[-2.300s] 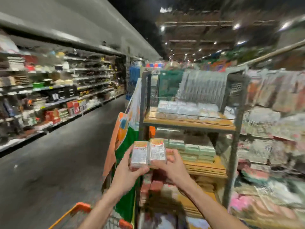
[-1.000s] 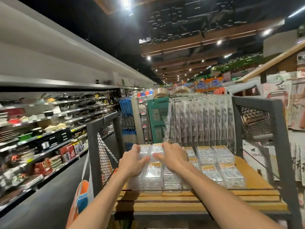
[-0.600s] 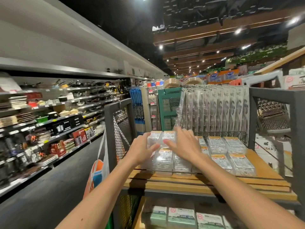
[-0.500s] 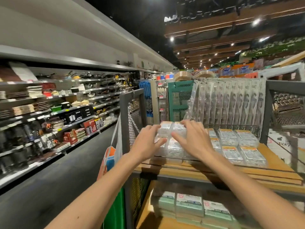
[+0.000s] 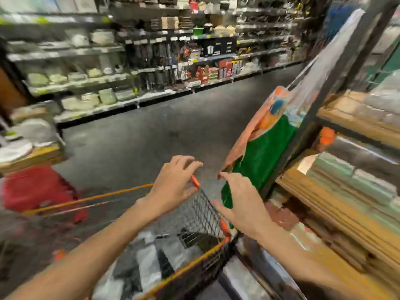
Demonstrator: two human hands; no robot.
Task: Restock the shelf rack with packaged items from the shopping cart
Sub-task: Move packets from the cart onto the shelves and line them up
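Observation:
The view is blurred by motion. Both my hands hover empty above the wire shopping cart (image 5: 201,215), which has an orange rim and blurred grey and white packages (image 5: 147,263) inside. My left hand (image 5: 175,182) has its fingers spread and relaxed over the cart's far corner. My right hand (image 5: 240,204) is held flat with fingers straight, beside the cart's right edge. The shelf rack (image 5: 337,191) with wooden boards and a dark metal post stands at the right, with stacked green-labelled packs (image 5: 350,174) on a lower level.
An orange and green bag (image 5: 266,146) hangs on the rack's left side. A red basket (image 5: 36,189) sits at the left under a low wooden display. Store shelving (image 5: 151,61) lines the far side of the dark aisle floor (image 5: 140,137).
My hands have left the clear packs on the rack's top shelf and come down empty over the cart. The view has swung down and left.

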